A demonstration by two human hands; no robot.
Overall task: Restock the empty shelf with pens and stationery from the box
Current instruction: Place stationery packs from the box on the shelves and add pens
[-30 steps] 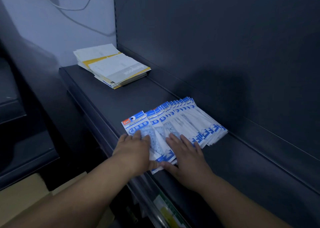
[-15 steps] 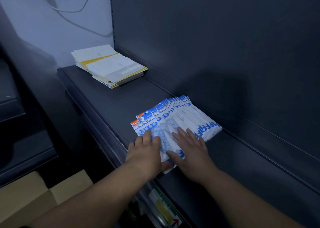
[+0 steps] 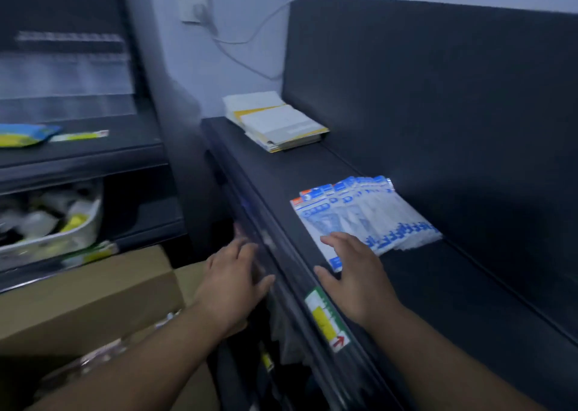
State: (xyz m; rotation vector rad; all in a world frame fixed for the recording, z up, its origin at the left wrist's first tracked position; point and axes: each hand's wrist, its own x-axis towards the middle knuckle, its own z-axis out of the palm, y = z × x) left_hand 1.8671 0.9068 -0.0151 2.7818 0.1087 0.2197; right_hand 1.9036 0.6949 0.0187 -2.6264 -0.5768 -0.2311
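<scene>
While the right hand [image 3: 353, 273] lies flat with its fingers spread, the fingertips resting on the near end of the fanned blue-and-white packets [image 3: 359, 213], the left hand [image 3: 231, 282] hangs off the front lip of the shelf [image 3: 438, 285], fingers loose and holding nothing, above the cardboard box [image 3: 93, 292] on the floor. The packets lie on the shelf in an overlapping row, near the back panel and well apart from the pile of notebooks [image 3: 275, 123] at the far end. The step in hand looks like the turn back to the box for more stock. To do it well, the right hand should lift straight off rather than drag, since the slick packets would probably slide and spoil the fan. The left should reach down into the box, and the next lot belongs in the bare stretch between packets and notebooks.
</scene>
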